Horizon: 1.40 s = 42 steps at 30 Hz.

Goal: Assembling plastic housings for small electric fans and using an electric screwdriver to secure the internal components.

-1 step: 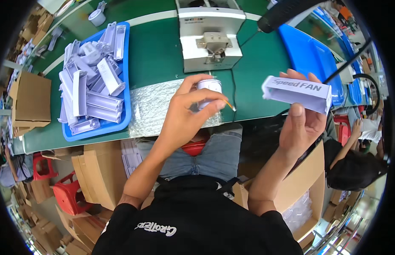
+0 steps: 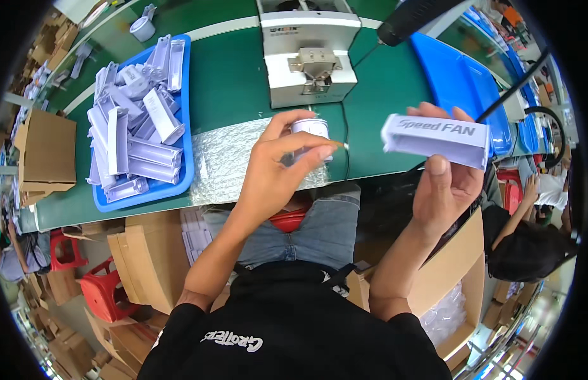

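Observation:
My left hand (image 2: 278, 161) is closed above the bench mat, with thumb and forefinger pinching a thin orange wire (image 2: 339, 145) that ends in a small pale tip. Behind those fingers a white round plastic part (image 2: 311, 128) shows, partly hidden by the hand; whether the wire joins it I cannot tell. My right hand (image 2: 449, 190) grips a long white plastic housing (image 2: 436, 136), hollow on the near side and printed in grey along its top. The thumb presses its lower edge while the other fingers reach behind it. The two hands are apart.
A blue tray (image 2: 190, 114) heaped with white housings (image 2: 161, 117) sits left. A white metal machine (image 2: 313, 79) stands at centre back. A black screwdriver-like tool (image 2: 420, 22) hangs at upper right, near another blue tray (image 2: 455, 73). Bubble wrap (image 2: 227, 161) covers part of the green bench.
The wire's tip has swung up from pointing downward to nearly level. The white housing in my right hand has shifted slightly left. Both hands keep their hold.

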{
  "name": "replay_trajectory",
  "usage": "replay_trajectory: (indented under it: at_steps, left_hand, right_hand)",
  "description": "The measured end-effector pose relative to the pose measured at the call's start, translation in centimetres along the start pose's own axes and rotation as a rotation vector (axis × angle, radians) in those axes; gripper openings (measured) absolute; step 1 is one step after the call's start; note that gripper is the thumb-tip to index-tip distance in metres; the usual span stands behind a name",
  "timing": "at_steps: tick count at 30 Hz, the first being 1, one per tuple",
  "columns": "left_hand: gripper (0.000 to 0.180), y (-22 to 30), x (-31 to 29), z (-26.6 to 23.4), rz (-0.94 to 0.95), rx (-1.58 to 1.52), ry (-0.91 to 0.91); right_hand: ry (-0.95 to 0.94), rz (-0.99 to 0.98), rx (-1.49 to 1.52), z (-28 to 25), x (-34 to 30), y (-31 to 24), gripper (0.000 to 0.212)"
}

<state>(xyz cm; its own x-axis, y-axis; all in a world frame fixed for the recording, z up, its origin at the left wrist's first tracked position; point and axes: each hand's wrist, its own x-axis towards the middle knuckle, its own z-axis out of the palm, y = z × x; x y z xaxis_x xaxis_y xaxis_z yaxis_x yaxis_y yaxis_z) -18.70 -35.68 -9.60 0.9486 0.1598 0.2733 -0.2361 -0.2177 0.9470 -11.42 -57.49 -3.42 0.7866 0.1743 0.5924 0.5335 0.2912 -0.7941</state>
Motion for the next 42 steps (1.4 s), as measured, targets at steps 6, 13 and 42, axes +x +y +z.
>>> replay_trajectory:
  at_steps: [6,13,42]
  left_hand:
    - [0.018,0.3,-0.1,1.2,-0.019,-0.01,0.046]
    - [0.017,0.2,-0.2,1.2,-0.044,-0.059,0.062]
    - [0.067,-0.7,-0.4,0.5,-0.015,-0.046,-0.019]
  right_hand:
    - [-0.062,0.03,0.123,0.5,-1.1,0.2,0.058]
    - [-0.137,0.098,0.102,1.6,-1.4,1.7,0.056]
    - [-0.361,0.123,-0.127,2.0,-0.5,3.9,0.05]
